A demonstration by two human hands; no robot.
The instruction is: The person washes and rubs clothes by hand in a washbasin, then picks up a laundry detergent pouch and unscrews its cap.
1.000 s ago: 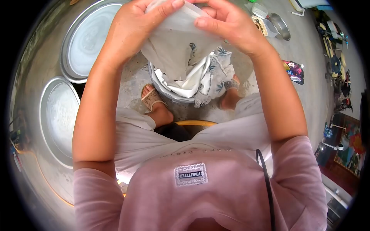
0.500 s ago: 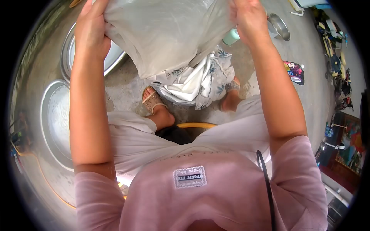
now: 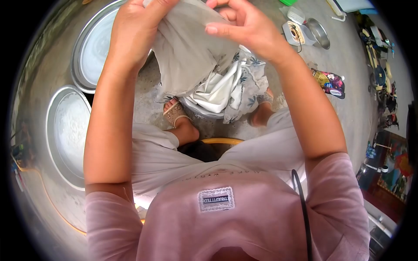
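Note:
A thin grey cloth point(image 3: 187, 52) hangs from my left hand point(image 3: 141, 26), whose fingers are wrapped round its upper edge. My right hand point(image 3: 244, 28) is at the cloth's other side, thumb and fingers spread apart, near the fabric. The cloth's lower end hangs down to a white and grey leaf-patterned cloth point(image 3: 217, 93), which lies heaped in a metal basin point(image 3: 202, 114) between my feet. Part of the basin is hidden under the heap.
Two wide metal basins point(image 3: 78, 65) point(image 3: 51, 130) stand on the floor at the left. At the upper right are a plastic container point(image 3: 310, 37), a steel bowl point(image 3: 320, 32) and a dark patterned pouch point(image 3: 333, 83). A yellow hose point(image 3: 222, 141) lies near my legs.
Both hands have come closer together, and the grey cloth between them has narrowed from a wide spread. My right hand's fingers have opened. The container at the upper right is now uncovered.

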